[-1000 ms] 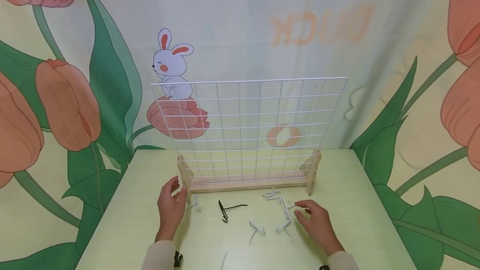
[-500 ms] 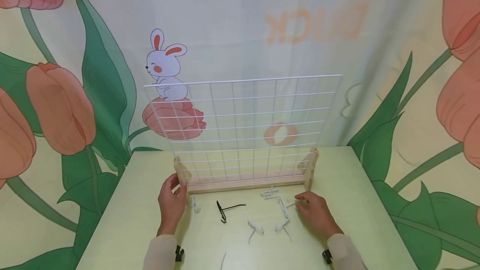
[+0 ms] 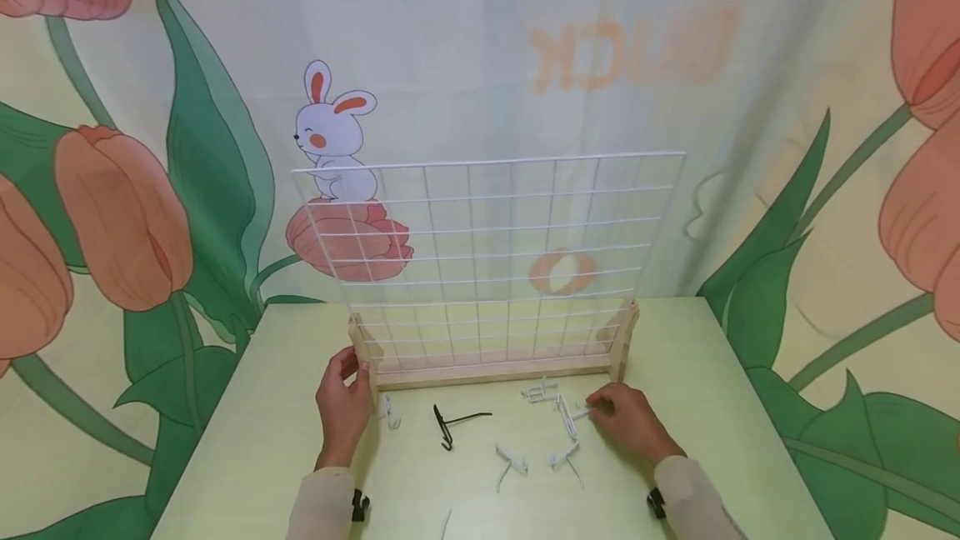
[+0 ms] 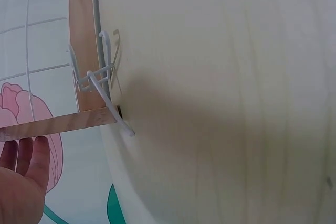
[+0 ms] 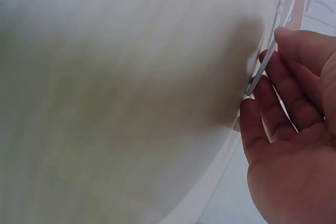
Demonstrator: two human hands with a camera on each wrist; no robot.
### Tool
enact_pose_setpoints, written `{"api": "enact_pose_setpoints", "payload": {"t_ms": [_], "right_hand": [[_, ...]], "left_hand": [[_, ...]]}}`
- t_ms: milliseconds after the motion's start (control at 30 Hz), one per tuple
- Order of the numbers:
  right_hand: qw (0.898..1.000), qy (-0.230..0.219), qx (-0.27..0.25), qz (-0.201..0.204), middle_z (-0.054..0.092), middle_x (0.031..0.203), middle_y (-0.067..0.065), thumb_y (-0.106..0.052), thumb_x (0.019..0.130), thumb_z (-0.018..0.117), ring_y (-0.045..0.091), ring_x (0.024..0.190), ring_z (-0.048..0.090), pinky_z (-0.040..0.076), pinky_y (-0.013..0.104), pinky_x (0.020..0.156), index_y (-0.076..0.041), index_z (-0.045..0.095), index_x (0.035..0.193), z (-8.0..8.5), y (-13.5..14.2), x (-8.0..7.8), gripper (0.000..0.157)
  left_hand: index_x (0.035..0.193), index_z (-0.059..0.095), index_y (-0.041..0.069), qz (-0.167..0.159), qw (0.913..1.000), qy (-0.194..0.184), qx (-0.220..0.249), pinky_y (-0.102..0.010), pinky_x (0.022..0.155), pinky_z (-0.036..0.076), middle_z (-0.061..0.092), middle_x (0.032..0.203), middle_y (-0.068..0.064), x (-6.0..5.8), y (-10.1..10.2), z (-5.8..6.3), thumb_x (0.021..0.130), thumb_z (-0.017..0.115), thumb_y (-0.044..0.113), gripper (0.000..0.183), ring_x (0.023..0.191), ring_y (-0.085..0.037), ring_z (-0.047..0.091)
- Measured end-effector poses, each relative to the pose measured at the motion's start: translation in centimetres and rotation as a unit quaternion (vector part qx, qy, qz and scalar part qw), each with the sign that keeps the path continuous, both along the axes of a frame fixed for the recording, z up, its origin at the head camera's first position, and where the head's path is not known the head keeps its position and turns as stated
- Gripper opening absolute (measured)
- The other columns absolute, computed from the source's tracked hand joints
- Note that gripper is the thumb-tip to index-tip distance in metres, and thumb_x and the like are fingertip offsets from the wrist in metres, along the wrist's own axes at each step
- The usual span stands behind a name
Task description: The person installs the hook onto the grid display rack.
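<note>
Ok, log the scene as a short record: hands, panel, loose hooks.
Left hand: fingers touch left upright of wooden stand
Right hand: pinches prong of a white hook
White wire grid panel: upright in the stand, no hooks hung
Black hook: on table, between hands
Other white hooks: one near left upright, two nearer the person, one beyond the pinched hook

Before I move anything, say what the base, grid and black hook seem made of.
Base: likely wood, matte tan with faint grain.
Grid: probably coated metal, smooth white, from its thin straight wires.
Black hook: perhaps painted metal, judging by its thin bent rod.
</note>
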State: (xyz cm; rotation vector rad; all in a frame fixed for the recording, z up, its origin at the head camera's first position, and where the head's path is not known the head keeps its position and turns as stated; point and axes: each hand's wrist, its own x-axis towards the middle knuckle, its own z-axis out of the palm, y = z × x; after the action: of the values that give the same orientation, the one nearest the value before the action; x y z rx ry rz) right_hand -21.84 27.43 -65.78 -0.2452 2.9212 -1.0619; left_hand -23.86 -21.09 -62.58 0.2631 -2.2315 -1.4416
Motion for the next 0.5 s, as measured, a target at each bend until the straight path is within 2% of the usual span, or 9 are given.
{"api": "enact_pose_setpoints", "payload": {"t_ms": [100,233,333,500], "right_hand": [[1.0,-0.012,0.003,0.014,0.074,0.104,-0.008,-0.01,0.092,0.081,0.015,0.106,0.068,0.056,0.044,0.098,-0.019,0.08,0.103,-0.2,0.0,-0.3,0.014],[0.999,-0.008,0.014,0.033,0.073,0.099,-0.012,-0.008,0.091,0.082,0.011,0.101,0.067,0.057,0.039,0.093,-0.021,0.08,0.1,-0.4,0.1,-0.6,0.015],[0.998,0.005,0.031,0.047,0.071,0.096,-0.014,-0.008,0.09,0.082,0.009,0.098,0.067,0.058,0.036,0.091,-0.022,0.08,0.098,-0.5,0.1,-0.9,0.016],[0.996,0.02,0.053,0.064,0.07,0.093,-0.016,-0.009,0.09,0.083,0.008,0.095,0.065,0.057,0.035,0.089,-0.023,0.081,0.096,-0.5,0.2,-1.3,0.015]], "left_hand": [[0.136,0.062,0.009,0.002,0.9999,-0.009,-0.008,-0.023,0.089,0.061,0.071,0.128,-0.013,0.1,-0.1,0.0,0.104,0.067,0.014,0.033,0.12,-0.03,0.07],[0.138,0.062,0.009,-0.001,0.9999,-0.011,-0.008,-0.043,0.094,0.062,0.071,0.129,-0.013,0.2,-0.1,0.0,0.105,0.066,0.014,0.033,0.121,-0.029,0.07],[0.139,0.061,0.008,-0.004,0.9999,-0.012,-0.005,-0.048,0.095,0.061,0.071,0.13,-0.013,0.2,-0.1,0.1,0.105,0.065,0.014,0.034,0.122,-0.03,0.069],[0.14,0.06,0.008,-0.008,0.9998,-0.016,0.002,-0.048,0.097,0.06,0.07,0.131,-0.014,0.1,-0.1,0.3,0.106,0.064,0.014,0.035,0.122,-0.031,0.069]]}}
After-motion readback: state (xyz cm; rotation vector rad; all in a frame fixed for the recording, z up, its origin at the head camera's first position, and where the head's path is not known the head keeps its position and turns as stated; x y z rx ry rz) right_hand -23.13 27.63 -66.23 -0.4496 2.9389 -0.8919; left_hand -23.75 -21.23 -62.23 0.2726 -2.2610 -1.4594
